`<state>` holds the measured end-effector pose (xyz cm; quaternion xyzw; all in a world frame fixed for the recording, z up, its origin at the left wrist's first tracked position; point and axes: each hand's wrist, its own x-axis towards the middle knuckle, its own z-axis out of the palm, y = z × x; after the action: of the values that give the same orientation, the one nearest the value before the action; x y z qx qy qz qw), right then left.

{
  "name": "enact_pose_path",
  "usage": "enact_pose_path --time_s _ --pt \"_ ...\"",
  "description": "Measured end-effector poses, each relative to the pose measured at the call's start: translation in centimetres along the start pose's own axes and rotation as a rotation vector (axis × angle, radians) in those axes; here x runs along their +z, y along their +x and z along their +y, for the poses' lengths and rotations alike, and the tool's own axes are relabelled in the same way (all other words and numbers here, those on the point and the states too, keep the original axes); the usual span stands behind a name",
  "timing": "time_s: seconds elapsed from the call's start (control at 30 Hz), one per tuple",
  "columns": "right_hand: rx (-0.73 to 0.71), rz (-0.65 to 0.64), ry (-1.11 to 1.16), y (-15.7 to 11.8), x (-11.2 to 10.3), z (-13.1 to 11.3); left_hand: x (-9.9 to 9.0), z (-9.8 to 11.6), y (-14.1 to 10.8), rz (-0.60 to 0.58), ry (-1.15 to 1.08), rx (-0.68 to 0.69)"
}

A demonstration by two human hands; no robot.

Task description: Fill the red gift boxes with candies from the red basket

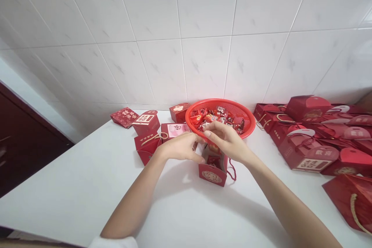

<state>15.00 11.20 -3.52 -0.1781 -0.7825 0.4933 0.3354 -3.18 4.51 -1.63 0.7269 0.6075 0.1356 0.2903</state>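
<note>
A small red gift box (pixel 213 176) with a gold round emblem and a dark red cord handle stands with its top open on the white table. Several red-wrapped candies (pixel 214 161) lie inside it. My left hand (pixel 180 148) grips the box's left wall, its thumb at the opening and its other fingers partly hidden behind. Over the box's far end is my right hand (pixel 228 139), thumb and fingers curved and apart, with nothing visible between them. Just behind both hands sits a red plastic basket (pixel 249 118) of wrapped candies.
Left of the basket stand several red gift boxes (pixel 147 122), one with a gold cord. A large group of closed red boxes (pixel 309 151) fills the right side. Near the right edge lies a box with a rope handle (pixel 348 197). A tiled wall (pixel 203 66) borders the table's back.
</note>
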Motion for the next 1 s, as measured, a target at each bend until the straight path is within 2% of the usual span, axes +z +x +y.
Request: enact_pose_path --time_s 0.1,0.17,0.23,0.33,0.47,0.53,0.7,0.8,0.87,1.0 --pt "-0.01 0.03 0.036 0.0 -0.7 -0.4 0.0 -0.1 -0.1 -0.012 0.019 -0.039" --pt "0.004 0.025 -0.032 -0.3 -1.7 -1.0 -0.1 0.0 -0.2 -0.016 0.02 -0.045" --pt "0.048 -0.051 -0.159 -0.7 -2.9 -1.7 -0.2 0.1 -0.3 -0.028 0.017 -0.029" --pt "0.127 -0.244 -0.383 -1.5 -4.4 -2.5 -0.2 0.4 -0.6 -0.036 0.038 -0.012" --pt "0.125 -0.398 -0.567 -2.1 -4.8 -2.5 0.0 0.7 -0.9 -0.037 0.1 -0.006" --pt "0.128 -0.409 -0.634 -2.1 -4.5 -2.1 0.1 0.9 -1.0 -0.051 0.12 0.01" --pt "0.229 -0.342 -0.781 -2.0 -4.0 -1.2 0.4 1.5 -0.9 -0.075 0.169 0.09" --pt "0.19 -0.382 -0.742 -1.9 -3.9 -1.4 0.9 1.6 -0.5 -0.089 0.104 0.201" --pt "0.176 -0.417 -0.672 -1.9 -4.2 -1.6 1.1 1.6 -0.3 -0.138 0.032 0.254" --pt "0.165 -0.427 -0.593 -1.9 -5.3 -2.0 1.1 1.2 0.1 -0.19 -0.029 0.269"
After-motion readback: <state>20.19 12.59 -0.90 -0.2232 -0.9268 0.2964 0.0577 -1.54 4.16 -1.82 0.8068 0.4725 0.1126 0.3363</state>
